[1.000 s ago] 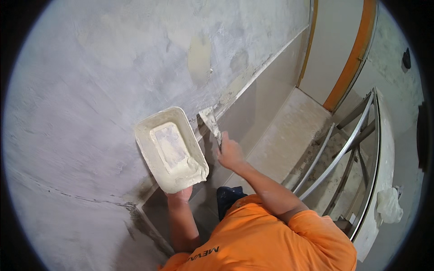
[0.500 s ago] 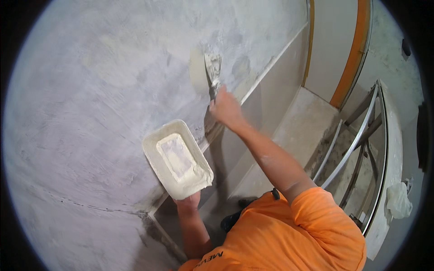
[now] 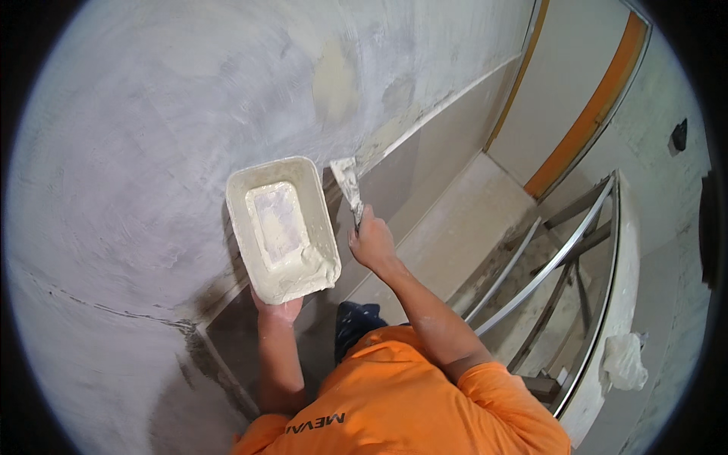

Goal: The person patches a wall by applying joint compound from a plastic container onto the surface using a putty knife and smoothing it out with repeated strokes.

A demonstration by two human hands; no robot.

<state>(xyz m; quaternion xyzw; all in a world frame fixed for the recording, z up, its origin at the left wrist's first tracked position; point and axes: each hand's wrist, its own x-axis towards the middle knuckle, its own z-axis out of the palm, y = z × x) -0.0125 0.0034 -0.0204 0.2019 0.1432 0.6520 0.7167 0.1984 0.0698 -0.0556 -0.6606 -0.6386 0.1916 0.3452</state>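
My left hand (image 3: 279,303) is closed around the lower end of a white plastic tub (image 3: 236,227), its fingers mostly hidden beneath it. Cream-coloured filler (image 3: 307,271) coats the tub's bottom and heaps up in the near right corner. In my right hand (image 3: 371,241) is a putty knife (image 3: 347,180), gripped by its handle, the blade pointing up and smeared with filler. The blade stands just right of the tub, apart from it. Beyond, on the grey plastered wall (image 3: 152,136), a damp-looking yellowish filler patch (image 3: 334,82) shows.
To the right stands a metal-framed platform (image 3: 553,265) with a crumpled white plastic bag (image 3: 626,362) on its outer side. An orange-edged door frame (image 3: 591,114) rises at the far right. A pale ledge (image 3: 447,106) runs along the wall's bottom edge.
My right hand has drawn the putty knife off the wall, down and toward me beside the tub. The tub has shifted slightly left and up in view as the view turned.
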